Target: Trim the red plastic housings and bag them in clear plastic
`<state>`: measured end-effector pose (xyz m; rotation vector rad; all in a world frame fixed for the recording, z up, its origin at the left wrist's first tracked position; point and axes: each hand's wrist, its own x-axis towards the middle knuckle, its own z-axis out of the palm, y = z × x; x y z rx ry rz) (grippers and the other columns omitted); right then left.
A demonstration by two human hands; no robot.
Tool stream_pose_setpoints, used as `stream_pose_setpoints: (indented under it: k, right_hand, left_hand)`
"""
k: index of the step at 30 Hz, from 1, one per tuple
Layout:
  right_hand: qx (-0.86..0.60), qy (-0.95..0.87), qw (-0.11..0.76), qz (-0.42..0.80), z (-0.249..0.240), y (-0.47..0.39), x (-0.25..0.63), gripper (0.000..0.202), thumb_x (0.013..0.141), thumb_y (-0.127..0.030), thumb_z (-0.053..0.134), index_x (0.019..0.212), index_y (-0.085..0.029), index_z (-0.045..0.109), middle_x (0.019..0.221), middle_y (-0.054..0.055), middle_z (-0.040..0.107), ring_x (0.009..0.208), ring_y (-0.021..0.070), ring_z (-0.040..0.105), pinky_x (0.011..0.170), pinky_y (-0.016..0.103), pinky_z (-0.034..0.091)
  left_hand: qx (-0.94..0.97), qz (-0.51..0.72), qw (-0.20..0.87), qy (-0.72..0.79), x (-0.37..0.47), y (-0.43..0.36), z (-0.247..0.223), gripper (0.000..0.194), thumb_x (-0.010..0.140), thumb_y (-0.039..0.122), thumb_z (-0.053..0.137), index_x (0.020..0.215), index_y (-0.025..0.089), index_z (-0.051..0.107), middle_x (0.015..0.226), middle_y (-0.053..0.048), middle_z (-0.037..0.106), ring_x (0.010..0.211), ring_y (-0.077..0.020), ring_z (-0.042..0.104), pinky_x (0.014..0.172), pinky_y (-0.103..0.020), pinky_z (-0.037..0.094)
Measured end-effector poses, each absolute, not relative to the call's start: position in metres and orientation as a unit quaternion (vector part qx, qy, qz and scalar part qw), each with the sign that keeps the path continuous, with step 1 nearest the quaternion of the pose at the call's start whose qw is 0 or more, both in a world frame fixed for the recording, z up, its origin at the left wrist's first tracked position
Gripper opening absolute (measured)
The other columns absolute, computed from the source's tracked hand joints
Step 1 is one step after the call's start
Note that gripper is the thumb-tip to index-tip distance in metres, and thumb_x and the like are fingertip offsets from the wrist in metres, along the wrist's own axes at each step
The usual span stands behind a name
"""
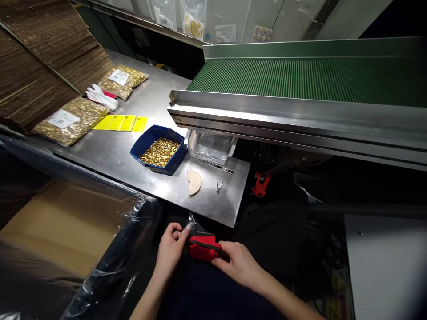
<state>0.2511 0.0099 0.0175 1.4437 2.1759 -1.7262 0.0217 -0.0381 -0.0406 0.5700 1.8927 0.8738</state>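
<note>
Above my lap, my right hand (238, 262) grips one end of a red and black device (203, 246). My left hand (173, 246) pinches a piece of clear plastic film (191, 222) at the device's other side, thumb against curled fingers. Just beyond the hands lies a steel table (213, 209). On it are a tan half-round piece (194, 182), a small metal clipper (218, 186) and a blue bin (142, 142) of small gold pieces (160, 151).
A green conveyor (283, 78) with a metal rail crosses the right. Gold-filled bags (71, 120), yellow labels (120, 122) and white gloves (100, 96) lie at the left. A plastic-lined box (66, 222) stands lower left; a red tool (260, 184) hangs right of the table.
</note>
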Motion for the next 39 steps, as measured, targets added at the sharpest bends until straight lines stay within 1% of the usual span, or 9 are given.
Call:
stream_pose_setpoints:
  k: [5, 10, 15, 20, 26, 30, 35, 37, 39]
  right_hand:
    - [0.447, 0.747, 0.037, -0.491, 0.011, 0.007, 0.248, 0.006, 0.092, -0.027, 0.067, 0.090, -0.021, 0.068, 0.090, 0.002, 0.074, 0.081, 0.0199, 0.067, 0.068, 0.027, 0.035]
    - [0.419, 0.782, 0.055, -0.458, 0.016, 0.006, 0.244, 0.007, 0.093, -0.026, 0.063, 0.095, -0.022, 0.068, 0.093, 0.003, 0.075, 0.083, 0.0211, 0.068, 0.069, 0.029, 0.033]
    - [0.469, 0.766, 0.035, -0.438, 0.013, -0.004, 0.247, 0.010, 0.096, -0.032, 0.065, 0.091, -0.023, 0.065, 0.088, -0.001, 0.073, 0.077, 0.0183, 0.066, 0.065, 0.028, 0.032]
    - [0.505, 0.750, 0.013, -0.428, 0.010, -0.015, 0.250, 0.014, 0.096, -0.029, 0.066, 0.084, -0.023, 0.063, 0.081, -0.002, 0.070, 0.071, 0.0161, 0.062, 0.063, 0.027, 0.030]
    - [0.496, 0.759, -0.001, -0.421, 0.011, -0.016, 0.251, 0.012, 0.097, -0.031, 0.066, 0.087, -0.024, 0.066, 0.082, -0.001, 0.070, 0.072, 0.0171, 0.062, 0.063, 0.029, 0.028]
    - [0.469, 0.769, 0.002, -0.433, 0.008, -0.013, 0.248, 0.015, 0.097, -0.034, 0.070, 0.088, -0.022, 0.067, 0.084, 0.001, 0.072, 0.074, 0.0201, 0.065, 0.064, 0.030, 0.032]
    - [0.378, 0.782, 0.008, -0.495, 0.002, -0.008, 0.237, 0.023, 0.089, -0.039, 0.081, 0.103, -0.023, 0.071, 0.101, 0.005, 0.076, 0.092, 0.0251, 0.069, 0.080, 0.030, 0.045]
    - [0.347, 0.777, 0.007, -0.524, 0.001, -0.006, 0.235, 0.023, 0.088, -0.037, 0.081, 0.103, -0.023, 0.072, 0.103, 0.006, 0.076, 0.096, 0.0259, 0.069, 0.085, 0.031, 0.047]
    - [0.325, 0.764, 0.005, -0.557, 0.002, -0.004, 0.236, 0.015, 0.089, -0.032, 0.078, 0.099, -0.022, 0.074, 0.101, 0.006, 0.076, 0.096, 0.0260, 0.070, 0.086, 0.031, 0.049]
  left_hand:
    - [0.370, 0.304, 0.365, 0.798, 0.020, -0.033, -0.026, 0.027, 0.087, 0.049, 0.069, 0.085, 0.025, 0.057, 0.069, 0.004, 0.058, 0.064, -0.0168, 0.055, 0.062, -0.027, 0.040]
    - [0.489, 0.271, 0.368, 0.743, 0.021, -0.019, -0.008, 0.014, 0.091, 0.038, 0.064, 0.087, 0.026, 0.059, 0.076, 0.004, 0.063, 0.070, -0.0175, 0.061, 0.068, -0.028, 0.045]
    - [0.558, 0.236, 0.334, 0.722, 0.018, -0.021, 0.000, 0.014, 0.095, 0.035, 0.055, 0.086, 0.025, 0.060, 0.084, 0.000, 0.063, 0.077, -0.0204, 0.062, 0.072, -0.031, 0.044]
    - [0.564, 0.203, 0.306, 0.740, 0.015, -0.039, 0.004, 0.013, 0.097, 0.034, 0.050, 0.093, 0.027, 0.060, 0.092, -0.002, 0.064, 0.083, -0.0230, 0.064, 0.074, -0.032, 0.044]
    - [0.544, 0.185, 0.327, 0.751, 0.018, -0.058, 0.008, 0.008, 0.095, 0.029, 0.052, 0.094, 0.027, 0.060, 0.091, -0.001, 0.063, 0.077, -0.0221, 0.064, 0.068, -0.031, 0.042]
    - [0.501, 0.212, 0.363, 0.756, 0.023, -0.067, 0.003, 0.009, 0.095, 0.033, 0.055, 0.092, 0.028, 0.062, 0.088, 0.000, 0.068, 0.076, -0.0216, 0.066, 0.069, -0.030, 0.044]
    - [0.413, 0.264, 0.415, 0.767, 0.023, -0.063, -0.005, 0.033, 0.101, 0.050, 0.048, 0.119, 0.029, 0.066, 0.095, -0.001, 0.075, 0.072, -0.0218, 0.068, 0.068, -0.030, 0.049]
    - [0.400, 0.278, 0.442, 0.754, 0.024, -0.057, -0.007, 0.037, 0.097, 0.054, 0.056, 0.120, 0.028, 0.069, 0.092, -0.002, 0.076, 0.076, -0.0228, 0.069, 0.071, -0.030, 0.051]
    - [0.393, 0.289, 0.466, 0.739, 0.026, -0.053, -0.009, 0.035, 0.090, 0.054, 0.067, 0.111, 0.026, 0.073, 0.087, -0.002, 0.074, 0.076, -0.0232, 0.068, 0.070, -0.029, 0.051]
